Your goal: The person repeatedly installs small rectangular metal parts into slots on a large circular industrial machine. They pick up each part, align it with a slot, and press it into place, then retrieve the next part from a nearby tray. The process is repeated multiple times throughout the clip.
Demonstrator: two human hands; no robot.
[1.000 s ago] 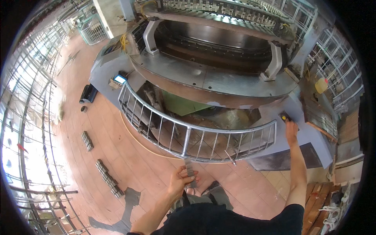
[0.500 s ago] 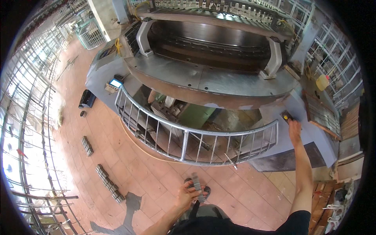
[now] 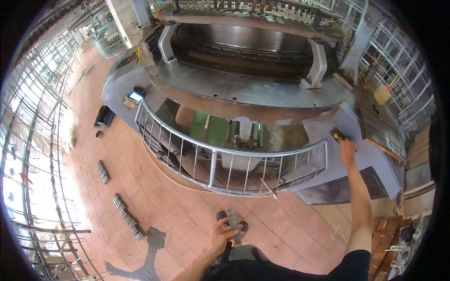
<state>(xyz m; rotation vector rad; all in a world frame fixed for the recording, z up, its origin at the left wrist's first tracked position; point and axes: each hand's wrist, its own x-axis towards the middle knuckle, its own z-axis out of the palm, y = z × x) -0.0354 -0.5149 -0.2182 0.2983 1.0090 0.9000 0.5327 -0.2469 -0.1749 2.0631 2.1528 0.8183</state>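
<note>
My left hand (image 3: 221, 236) is low in the view, over the red tiled floor, and grips a short grey metal bar (image 3: 232, 225) that stands up between the fingers. My right arm stretches out to the right. My right hand (image 3: 347, 149) rests on a small dark control box (image 3: 337, 135) with a yellow part, mounted on the grey housing of a large circular machine (image 3: 253, 70). A curved grey metal guard rail (image 3: 220, 161) runs round the machine's front, between me and it.
Rows of grey metal bars (image 3: 126, 215) lie on the tiles at the left, with a black object (image 3: 104, 116) farther back. A small lit screen (image 3: 135, 96) sits on the machine's left side. Metal fences line the left edge. A yellow canister (image 3: 382, 94) stands at the right.
The view has shifted closer to the machine. My left hand with the bar has stayed low in front of me, and my right hand has stayed on the control box.
</note>
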